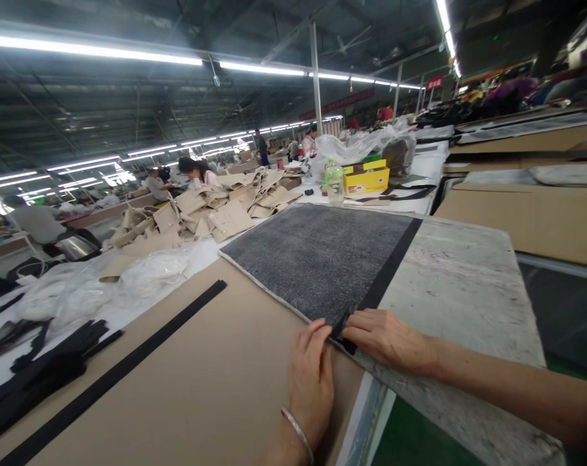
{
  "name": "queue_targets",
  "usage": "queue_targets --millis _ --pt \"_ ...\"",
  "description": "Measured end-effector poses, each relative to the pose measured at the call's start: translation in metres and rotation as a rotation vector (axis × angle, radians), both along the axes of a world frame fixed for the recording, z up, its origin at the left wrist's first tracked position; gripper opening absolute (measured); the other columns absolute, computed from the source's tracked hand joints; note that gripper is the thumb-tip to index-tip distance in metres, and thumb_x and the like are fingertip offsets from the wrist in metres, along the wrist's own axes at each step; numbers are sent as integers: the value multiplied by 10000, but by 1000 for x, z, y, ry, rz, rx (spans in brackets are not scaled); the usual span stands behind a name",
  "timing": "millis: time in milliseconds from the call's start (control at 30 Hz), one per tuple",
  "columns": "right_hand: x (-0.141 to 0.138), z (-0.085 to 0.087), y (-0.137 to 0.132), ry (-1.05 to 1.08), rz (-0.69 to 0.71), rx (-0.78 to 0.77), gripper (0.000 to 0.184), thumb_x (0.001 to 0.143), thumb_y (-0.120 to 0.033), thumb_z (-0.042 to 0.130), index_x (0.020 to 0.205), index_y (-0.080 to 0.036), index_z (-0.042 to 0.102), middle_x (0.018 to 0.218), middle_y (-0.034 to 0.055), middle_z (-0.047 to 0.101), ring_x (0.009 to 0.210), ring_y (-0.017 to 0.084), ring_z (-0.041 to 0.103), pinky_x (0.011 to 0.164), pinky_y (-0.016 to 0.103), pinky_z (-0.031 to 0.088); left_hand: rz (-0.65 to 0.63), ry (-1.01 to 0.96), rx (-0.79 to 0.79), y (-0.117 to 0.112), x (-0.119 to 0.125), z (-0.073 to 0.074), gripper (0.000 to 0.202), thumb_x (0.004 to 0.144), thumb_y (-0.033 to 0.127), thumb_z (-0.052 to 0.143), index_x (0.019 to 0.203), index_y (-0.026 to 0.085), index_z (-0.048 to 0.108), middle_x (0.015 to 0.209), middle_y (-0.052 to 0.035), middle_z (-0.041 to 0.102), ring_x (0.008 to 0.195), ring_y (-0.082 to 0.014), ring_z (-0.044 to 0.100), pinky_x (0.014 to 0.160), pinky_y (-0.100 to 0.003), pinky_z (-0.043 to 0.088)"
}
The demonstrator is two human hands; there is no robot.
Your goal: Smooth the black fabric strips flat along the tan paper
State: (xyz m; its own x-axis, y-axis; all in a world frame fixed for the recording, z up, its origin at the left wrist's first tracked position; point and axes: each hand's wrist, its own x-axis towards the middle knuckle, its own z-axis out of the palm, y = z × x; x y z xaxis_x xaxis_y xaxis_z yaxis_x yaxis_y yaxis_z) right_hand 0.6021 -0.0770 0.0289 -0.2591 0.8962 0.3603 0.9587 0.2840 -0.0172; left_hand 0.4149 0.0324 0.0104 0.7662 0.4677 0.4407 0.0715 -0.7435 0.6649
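Observation:
A dark grey fabric panel (317,259) lies on a pale, stained board (461,285). Along its right edge runs a black strip (393,262), reaching down to the near corner. There my right hand (383,336) has its fingers curled and closed on the strip's end. My left hand (311,372), with a bracelet at the wrist, is at the same corner, its fingertips pressed together against the strip and the panel's edge. Its thumb is hidden. Another black strip (142,353) lies to the left on a large beige sheet (200,382).
Beige fabric pieces (232,217) are heaped beyond the panel. Behind it stand a yellow box (367,179) and a plastic bottle (334,181). Clear plastic bags (152,275) and black fabric pieces (45,369) lie at left. Cardboard (526,217) is stacked at right. Several people sit farther back.

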Motion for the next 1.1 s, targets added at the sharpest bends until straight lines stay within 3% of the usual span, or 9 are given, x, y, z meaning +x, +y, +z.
queue_targets --millis 100,200,300,367,500,633,733,900,1100 --pt "0 -5 -1 69 -18 21 373 1034 -190 250 961 -154 613 834 70 583 729 181 539 647 298 401 128 24 -200 -6 3 7 309 870 108 418 1074 178 639 1105 -99 614 1070 -223 549 944 -382 446" --pt "-1 -10 -2 122 -24 15 340 1041 -212 272 1047 -147 606 861 78 589 771 184 552 687 302 418 143 142 -343 -10 10 9 208 877 192 461 862 186 669 840 -50 651 801 -189 604 748 -308 480" --pt "-3 -11 -4 162 -15 -6 313 1044 -224 294 1099 -150 594 883 81 598 809 187 558 729 314 425 137 197 -425 -9 19 6 298 908 250 421 716 172 636 585 -1 587 498 -131 525 504 -233 418" --pt "-5 -9 -5 196 -28 -9 295 1040 -223 310 1090 -149 592 902 86 605 830 192 559 748 323 425 151 210 -445 -5 25 4 322 918 250 388 726 161 630 537 13 560 415 -115 471 434 -218 370" --pt "-10 1 -6 225 -80 -42 256 1026 -221 358 1099 -159 595 977 97 605 893 204 550 779 338 421 193 161 -343 2 24 6 241 900 193 421 843 171 654 728 -20 645 640 -145 593 618 -245 459" --pt "-15 9 -7 166 -95 -137 205 995 -193 437 1064 -179 629 963 79 599 886 212 543 773 350 407 58 137 -174 5 14 5 301 882 106 436 971 217 702 945 -41 649 892 -173 605 828 -295 469" --pt "-17 10 -6 134 -130 -177 178 967 -156 476 1045 -178 634 957 72 596 880 218 540 761 353 399 -28 150 -69 6 8 -2 366 887 83 431 1068 246 704 989 -49 629 938 -183 586 866 -310 470" --pt "-16 4 -2 72 -146 -162 183 923 -117 532 1074 -168 622 942 64 593 868 218 542 743 348 384 -39 154 39 10 4 -9 404 901 64 408 1124 245 693 995 -63 615 946 -194 570 861 -322 485" --pt "-15 1 3 36 -132 -122 135 924 -98 516 898 -174 625 855 40 578 794 197 531 685 322 358 -34 139 92 11 3 -10 406 904 50 407 1128 230 694 993 -70 623 943 -194 576 857 -324 497"
